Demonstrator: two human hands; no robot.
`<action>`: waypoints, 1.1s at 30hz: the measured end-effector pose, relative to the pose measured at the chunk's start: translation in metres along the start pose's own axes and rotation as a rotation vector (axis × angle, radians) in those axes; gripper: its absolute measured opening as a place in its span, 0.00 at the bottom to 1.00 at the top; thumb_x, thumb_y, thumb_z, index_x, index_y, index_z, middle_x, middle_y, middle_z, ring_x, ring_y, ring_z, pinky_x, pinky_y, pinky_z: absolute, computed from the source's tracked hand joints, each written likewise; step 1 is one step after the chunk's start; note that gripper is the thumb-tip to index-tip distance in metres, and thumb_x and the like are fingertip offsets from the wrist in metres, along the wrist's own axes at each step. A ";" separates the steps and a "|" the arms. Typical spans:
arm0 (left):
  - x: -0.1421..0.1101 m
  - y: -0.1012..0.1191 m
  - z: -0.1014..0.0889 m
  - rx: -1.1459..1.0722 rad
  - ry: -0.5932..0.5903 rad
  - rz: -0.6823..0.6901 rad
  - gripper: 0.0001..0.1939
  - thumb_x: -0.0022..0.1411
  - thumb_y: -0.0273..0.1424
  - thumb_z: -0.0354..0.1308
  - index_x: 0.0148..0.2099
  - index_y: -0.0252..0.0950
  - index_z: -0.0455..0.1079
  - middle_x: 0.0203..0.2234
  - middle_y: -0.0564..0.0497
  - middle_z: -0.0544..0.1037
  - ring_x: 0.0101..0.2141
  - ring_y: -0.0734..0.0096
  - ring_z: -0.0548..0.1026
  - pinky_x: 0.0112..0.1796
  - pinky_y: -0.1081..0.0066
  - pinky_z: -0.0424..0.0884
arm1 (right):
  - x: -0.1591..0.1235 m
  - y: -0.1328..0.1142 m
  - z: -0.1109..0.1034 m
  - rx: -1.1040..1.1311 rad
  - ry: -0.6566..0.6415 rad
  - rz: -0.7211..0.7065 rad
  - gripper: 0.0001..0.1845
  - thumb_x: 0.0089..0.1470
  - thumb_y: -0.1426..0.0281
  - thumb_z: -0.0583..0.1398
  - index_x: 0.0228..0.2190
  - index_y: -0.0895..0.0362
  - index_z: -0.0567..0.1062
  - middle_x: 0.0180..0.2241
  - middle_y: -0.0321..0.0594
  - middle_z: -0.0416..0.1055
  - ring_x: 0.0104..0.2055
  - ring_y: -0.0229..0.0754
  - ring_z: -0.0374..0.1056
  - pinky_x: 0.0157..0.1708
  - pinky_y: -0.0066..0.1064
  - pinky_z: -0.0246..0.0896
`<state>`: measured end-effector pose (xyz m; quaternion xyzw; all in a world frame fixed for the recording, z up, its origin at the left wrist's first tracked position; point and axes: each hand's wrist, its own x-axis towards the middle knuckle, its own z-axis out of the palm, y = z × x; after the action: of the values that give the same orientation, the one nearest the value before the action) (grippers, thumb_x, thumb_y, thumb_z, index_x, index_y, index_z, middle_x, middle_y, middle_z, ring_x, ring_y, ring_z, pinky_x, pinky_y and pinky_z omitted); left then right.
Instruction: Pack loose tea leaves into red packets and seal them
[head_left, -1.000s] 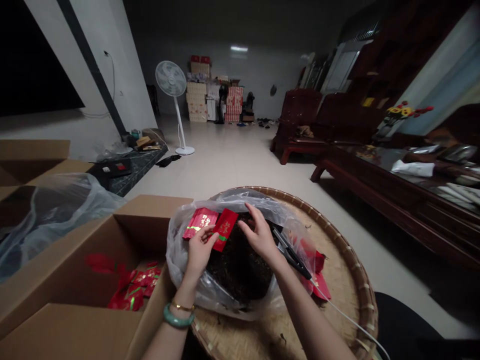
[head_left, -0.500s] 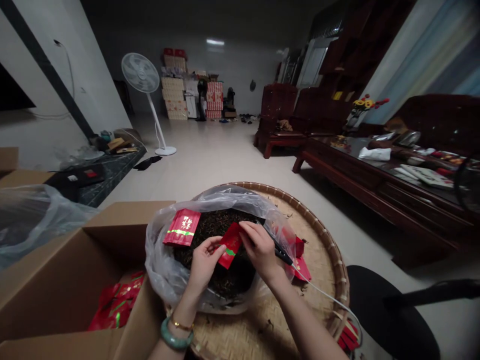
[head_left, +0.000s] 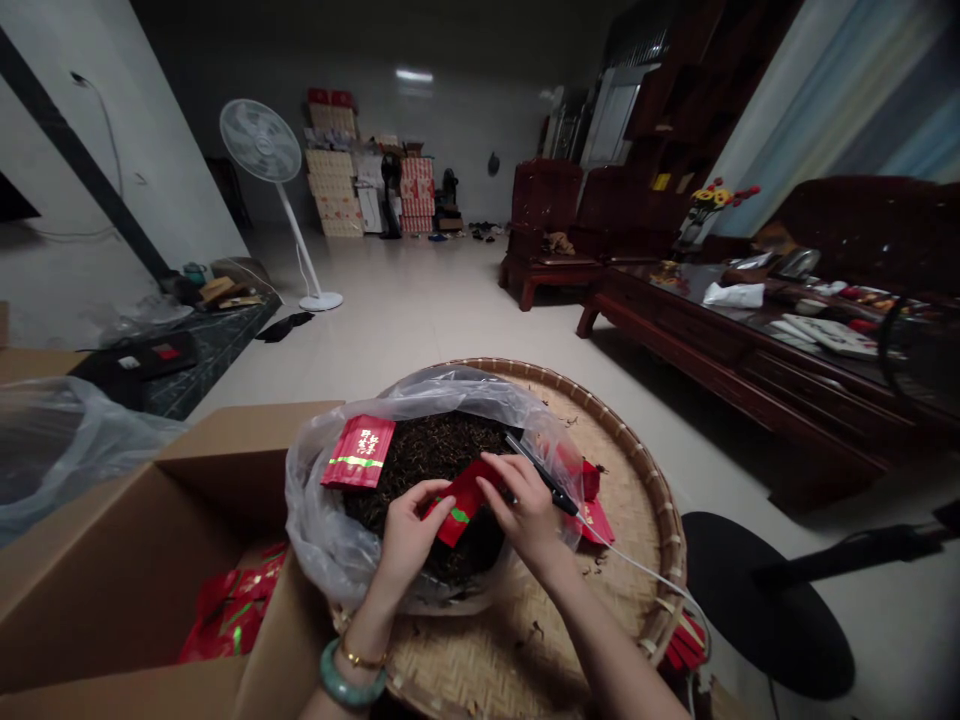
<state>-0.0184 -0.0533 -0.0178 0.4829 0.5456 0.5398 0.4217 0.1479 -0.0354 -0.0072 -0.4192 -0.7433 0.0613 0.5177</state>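
Observation:
Between my two hands is a small red packet (head_left: 466,505) with a green band, held over a clear plastic bag (head_left: 319,540) of dark loose tea leaves (head_left: 420,450). My left hand (head_left: 414,530) pinches its lower left edge. At its upper right edge, my right hand (head_left: 525,505) grips it with thumb and fingers. A stack of red packets (head_left: 361,452) with gold lettering lies on the left part of the bag. Just beyond my right hand rests a black, corded tool with a metal end (head_left: 555,485); part of it is hidden.
The bag stands on a round woven bamboo tray (head_left: 637,440). More red packets (head_left: 596,520) lie right of the bag. An open cardboard box (head_left: 97,530) on the left holds several red packets (head_left: 240,610). A white cord (head_left: 645,570) crosses the tray's right side, near a black round base (head_left: 765,600).
The red packet has tilted further to the right between my hands, and both hands still hold it. The whole view has shifted slightly.

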 end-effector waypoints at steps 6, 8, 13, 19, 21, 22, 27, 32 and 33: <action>-0.004 0.002 0.002 -0.060 -0.066 -0.039 0.14 0.46 0.34 0.64 0.35 0.32 0.75 0.29 0.47 0.80 0.30 0.66 0.77 0.34 0.70 0.73 | -0.003 0.000 0.002 -0.071 0.068 -0.131 0.22 0.56 0.77 0.57 0.53 0.52 0.69 0.38 0.45 0.73 0.40 0.43 0.69 0.38 0.35 0.69; -0.006 0.004 0.003 -0.097 -0.083 -0.070 0.14 0.45 0.34 0.64 0.35 0.32 0.74 0.30 0.47 0.80 0.30 0.67 0.77 0.34 0.71 0.73 | -0.004 0.001 0.002 -0.087 0.075 -0.153 0.24 0.56 0.78 0.57 0.54 0.52 0.67 0.39 0.45 0.74 0.40 0.43 0.70 0.39 0.36 0.69; -0.009 0.007 0.005 -0.145 -0.105 -0.121 0.15 0.44 0.33 0.65 0.36 0.32 0.74 0.29 0.48 0.80 0.30 0.68 0.76 0.34 0.72 0.73 | -0.005 0.003 0.003 -0.137 0.066 -0.197 0.25 0.56 0.78 0.57 0.55 0.53 0.66 0.41 0.46 0.75 0.42 0.44 0.70 0.41 0.37 0.69; -0.010 0.005 0.005 -0.167 -0.100 -0.141 0.16 0.44 0.33 0.65 0.37 0.31 0.74 0.29 0.47 0.81 0.30 0.68 0.76 0.33 0.72 0.72 | -0.007 0.006 0.004 -0.162 0.071 -0.220 0.23 0.57 0.78 0.55 0.53 0.53 0.68 0.41 0.46 0.76 0.42 0.43 0.72 0.41 0.35 0.69; -0.010 0.004 0.006 -0.169 -0.099 -0.150 0.17 0.44 0.34 0.65 0.37 0.31 0.75 0.30 0.47 0.81 0.30 0.68 0.76 0.33 0.72 0.72 | -0.008 0.008 0.005 -0.156 0.076 -0.212 0.22 0.58 0.78 0.55 0.53 0.53 0.69 0.42 0.46 0.76 0.42 0.43 0.72 0.41 0.34 0.69; -0.010 0.004 0.006 -0.169 -0.099 -0.152 0.17 0.44 0.34 0.65 0.37 0.31 0.75 0.30 0.47 0.81 0.30 0.68 0.76 0.34 0.72 0.72 | -0.008 0.009 0.006 -0.149 0.074 -0.203 0.21 0.58 0.77 0.55 0.52 0.53 0.70 0.42 0.46 0.76 0.42 0.43 0.72 0.42 0.34 0.69; -0.011 0.002 0.007 -0.135 -0.093 -0.134 0.17 0.44 0.34 0.65 0.38 0.31 0.75 0.32 0.46 0.81 0.32 0.66 0.77 0.36 0.70 0.73 | -0.009 0.008 0.005 -0.061 0.054 -0.115 0.16 0.58 0.75 0.55 0.47 0.53 0.74 0.42 0.46 0.76 0.43 0.43 0.72 0.42 0.36 0.70; -0.010 0.003 0.008 -0.115 -0.088 -0.107 0.17 0.46 0.35 0.63 0.38 0.31 0.75 0.34 0.45 0.81 0.34 0.64 0.77 0.38 0.68 0.73 | -0.008 0.006 0.006 0.080 0.097 0.059 0.09 0.56 0.72 0.58 0.36 0.55 0.78 0.39 0.46 0.76 0.41 0.43 0.73 0.43 0.36 0.69; -0.010 0.003 0.008 -0.111 -0.090 -0.097 0.17 0.47 0.36 0.63 0.38 0.31 0.75 0.34 0.45 0.81 0.35 0.63 0.78 0.38 0.68 0.74 | -0.008 0.006 0.006 0.111 0.103 0.102 0.07 0.56 0.71 0.58 0.34 0.56 0.78 0.38 0.45 0.76 0.40 0.43 0.73 0.42 0.36 0.69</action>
<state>-0.0087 -0.0615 -0.0157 0.4555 0.5182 0.5258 0.4974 0.1468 -0.0345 -0.0187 -0.4297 -0.6888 0.1071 0.5740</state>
